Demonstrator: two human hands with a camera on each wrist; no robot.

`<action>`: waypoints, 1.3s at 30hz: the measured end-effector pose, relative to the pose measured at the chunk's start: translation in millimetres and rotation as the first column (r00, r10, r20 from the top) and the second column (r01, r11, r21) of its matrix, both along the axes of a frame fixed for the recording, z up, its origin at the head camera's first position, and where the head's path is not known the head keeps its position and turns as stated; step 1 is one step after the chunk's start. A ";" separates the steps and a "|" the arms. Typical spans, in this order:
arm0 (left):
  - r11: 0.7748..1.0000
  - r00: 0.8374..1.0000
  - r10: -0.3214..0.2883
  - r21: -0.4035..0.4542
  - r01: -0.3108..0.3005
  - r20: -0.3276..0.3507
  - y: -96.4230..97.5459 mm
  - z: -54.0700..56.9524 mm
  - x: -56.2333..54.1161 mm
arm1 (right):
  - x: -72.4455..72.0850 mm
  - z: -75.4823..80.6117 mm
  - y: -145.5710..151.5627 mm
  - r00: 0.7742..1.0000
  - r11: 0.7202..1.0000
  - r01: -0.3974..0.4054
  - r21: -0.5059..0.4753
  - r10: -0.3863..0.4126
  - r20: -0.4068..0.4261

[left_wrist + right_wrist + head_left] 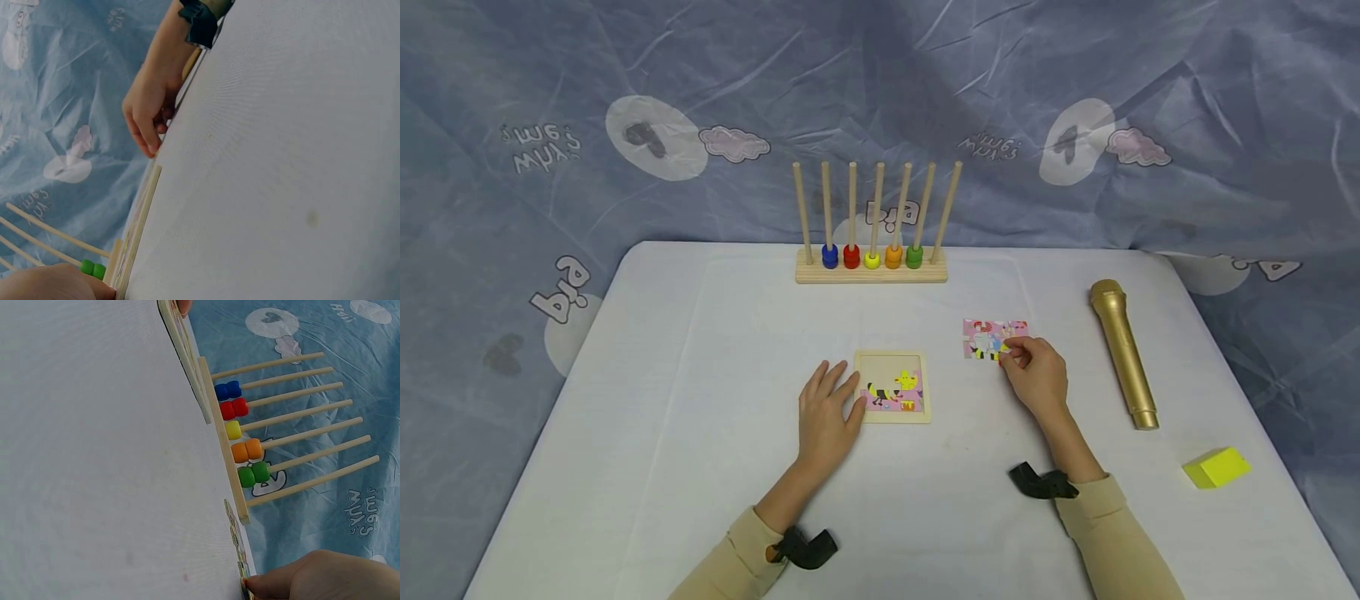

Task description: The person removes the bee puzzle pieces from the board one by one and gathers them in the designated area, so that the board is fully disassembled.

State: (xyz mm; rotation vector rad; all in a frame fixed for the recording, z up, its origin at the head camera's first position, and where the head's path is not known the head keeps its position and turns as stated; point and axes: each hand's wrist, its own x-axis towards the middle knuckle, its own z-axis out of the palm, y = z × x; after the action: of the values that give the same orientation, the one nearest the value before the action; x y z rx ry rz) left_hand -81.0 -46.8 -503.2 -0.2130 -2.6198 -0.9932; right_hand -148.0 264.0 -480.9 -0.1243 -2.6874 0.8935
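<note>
A square wooden puzzle tray [892,357] lies mid-table, its lower part filled with pink picture pieces showing a bee and a yellow figure [907,380]. My left hand [829,417] rests at the tray's left edge with fingers spread and thumb by its lower left side. To the right of the tray lies a group of pink puzzle pieces [977,333]. At the lower right of that group my right hand [1037,375] pinches a puzzle piece [242,570] between thumb and fingers; the fingertips hide part of it.
Behind the tray stands a wooden peg rack [872,277] with upright rods and coloured beads [851,257]. On the right lie a gold microphone [1124,354] and a yellow block [1217,467]. A printed grey-blue cloth [850,83] hangs behind the white table [700,358].
</note>
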 end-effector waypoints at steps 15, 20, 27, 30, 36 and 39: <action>1.000 1.000 -0.003 0.007 0.003 0.010 -1.1 -0.4 0.3 | -1.3 2.6 -3.2 0.995 0.995 -0.004 -0.096 -0.005 -0.099; 1.000 1.000 -0.001 0.007 0.001 0.010 -1.0 -1.2 0.0 | 2.8 6.0 -16.7 0.989 0.978 -0.096 -0.184 0.073 -0.126; 1.000 1.000 -0.008 0.013 0.008 0.008 0.2 -0.3 -0.7 | 17.4 7.9 -59.3 0.959 0.942 -0.282 -0.184 0.279 -0.045; 1.000 1.000 -0.008 0.010 0.008 0.011 0.8 0.6 -1.0 | 23.8 9.1 -78.9 0.931 0.912 -0.362 -0.193 0.365 -0.021; 1.000 1.000 -0.009 0.001 0.009 0.004 0.2 0.6 -1.0 | 30.2 6.4 -103.1 0.883 0.858 -0.468 -0.211 0.466 -0.066; 1.000 1.000 -0.006 -0.005 0.006 0.004 -0.9 0.5 -0.9 | 30.6 4.6 -106.8 0.877 0.853 -0.480 -0.203 0.471 -0.092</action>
State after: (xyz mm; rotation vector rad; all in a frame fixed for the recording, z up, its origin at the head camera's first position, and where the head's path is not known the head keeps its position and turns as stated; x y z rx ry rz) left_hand -81.9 -47.7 -502.7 -0.2197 -2.6274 -0.9900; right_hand -117.4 157.1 -476.3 0.5339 -2.6114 1.3195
